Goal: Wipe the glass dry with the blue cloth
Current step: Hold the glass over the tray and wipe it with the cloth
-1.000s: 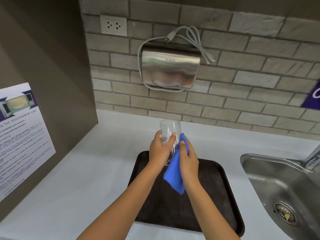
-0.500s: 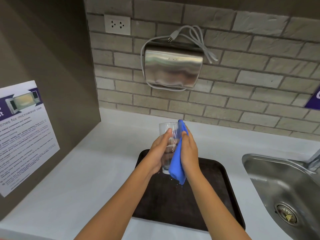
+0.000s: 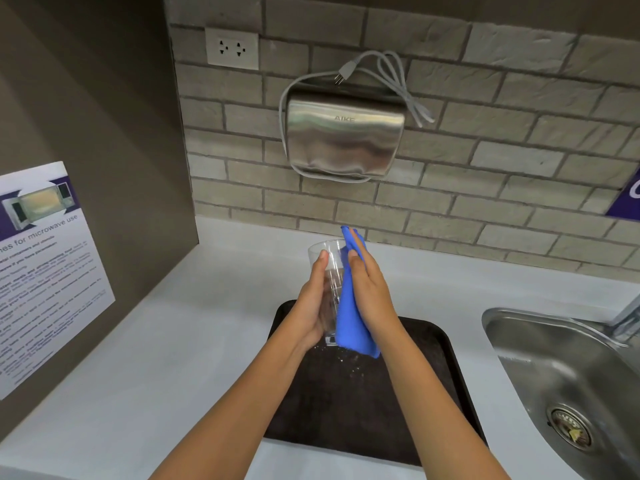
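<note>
A clear drinking glass (image 3: 329, 261) is held upright above the far edge of a dark tray (image 3: 349, 403). My left hand (image 3: 313, 303) wraps around its left side, thumb near the rim. My right hand (image 3: 369, 289) presses the blue cloth (image 3: 349, 320) flat against the glass's right side, fingers stretched up to the rim. The cloth runs from above the rim down past the base, where a corner hangs loose. Most of the glass's lower body is hidden behind hands and cloth.
White countertop (image 3: 166, 341) surrounds the tray. A steel sink (image 3: 568, 372) lies at the right. A steel hand dryer (image 3: 346, 140) hangs on the brick wall, a socket (image 3: 231, 48) to its left. A brown side wall carries a microwave notice (image 3: 38, 265).
My right hand has slid the cloth up along the glass, from the lower body to above the rim. The left hand keeps its hold on the glass.
</note>
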`<state>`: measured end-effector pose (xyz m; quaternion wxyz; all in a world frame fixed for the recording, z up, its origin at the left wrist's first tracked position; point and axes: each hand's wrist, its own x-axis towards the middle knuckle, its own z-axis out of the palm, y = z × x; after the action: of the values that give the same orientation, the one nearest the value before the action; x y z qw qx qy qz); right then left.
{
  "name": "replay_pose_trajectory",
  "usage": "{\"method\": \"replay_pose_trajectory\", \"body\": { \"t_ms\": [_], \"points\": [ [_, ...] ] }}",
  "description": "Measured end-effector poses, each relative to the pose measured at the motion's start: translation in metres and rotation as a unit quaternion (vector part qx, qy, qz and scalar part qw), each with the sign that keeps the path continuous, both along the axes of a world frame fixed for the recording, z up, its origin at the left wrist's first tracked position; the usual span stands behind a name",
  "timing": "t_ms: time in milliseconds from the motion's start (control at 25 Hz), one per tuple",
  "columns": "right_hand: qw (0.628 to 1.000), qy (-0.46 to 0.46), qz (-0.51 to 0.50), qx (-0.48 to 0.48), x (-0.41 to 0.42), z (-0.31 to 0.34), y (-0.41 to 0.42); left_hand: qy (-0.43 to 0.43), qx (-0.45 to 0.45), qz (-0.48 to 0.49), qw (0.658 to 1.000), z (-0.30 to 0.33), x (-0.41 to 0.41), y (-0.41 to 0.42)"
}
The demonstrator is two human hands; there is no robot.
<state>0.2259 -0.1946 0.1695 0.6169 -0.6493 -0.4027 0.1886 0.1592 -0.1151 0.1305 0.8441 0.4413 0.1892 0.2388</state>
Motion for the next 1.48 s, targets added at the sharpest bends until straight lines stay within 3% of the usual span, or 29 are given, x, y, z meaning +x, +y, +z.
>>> {"method": "replay_pose_trajectory", "body": {
  "t_ms": [80,160,320,440,520,640,760,1000,1120,1240,1480],
  "points": [
    [0.989,0.144,0.007,-0.019,0.006,-0.014,-0.002,-0.010,-0.015,0.018,1.000,0.002,0.002,0.004],
    [0.949,0.314,0.006,-0.015,0.003,-0.028,-0.006,-0.003,-0.022,0.049,0.999,0.008,0.004,0.010],
    [0.915,0.403,-0.023,0.011,-0.003,-0.044,0.000,0.083,0.000,0.120,0.989,0.013,0.010,0.010],
    [0.935,0.347,-0.071,0.005,0.000,-0.048,0.000,0.134,0.120,0.177,0.968,0.004,0.008,0.003],
    [0.967,0.219,-0.131,-0.017,-0.004,-0.053,-0.002,0.131,0.176,0.169,0.961,0.000,0.006,0.000],
    [0.989,-0.023,-0.146,-0.018,-0.031,-0.056,-0.002,0.129,0.160,0.127,0.970,0.002,0.007,0.002],
    [0.976,-0.161,-0.138,-0.055,-0.046,-0.058,0.003,0.116,0.142,0.077,0.980,-0.001,0.001,0.011],
    [0.987,-0.123,-0.099,-0.006,-0.007,-0.017,0.020,0.059,0.081,0.014,0.995,-0.013,-0.005,0.001],
    [0.973,-0.190,-0.125,-0.043,-0.020,-0.027,0.017,0.033,0.060,0.009,0.998,-0.009,-0.001,0.004],
    [0.961,-0.236,-0.125,-0.072,-0.028,-0.044,0.014,0.067,0.075,0.019,0.995,-0.008,0.000,0.010],
    [0.997,0.028,-0.071,-0.015,0.003,-0.032,0.020,0.073,0.003,0.028,0.997,-0.007,0.003,0.009]
  ]
}}
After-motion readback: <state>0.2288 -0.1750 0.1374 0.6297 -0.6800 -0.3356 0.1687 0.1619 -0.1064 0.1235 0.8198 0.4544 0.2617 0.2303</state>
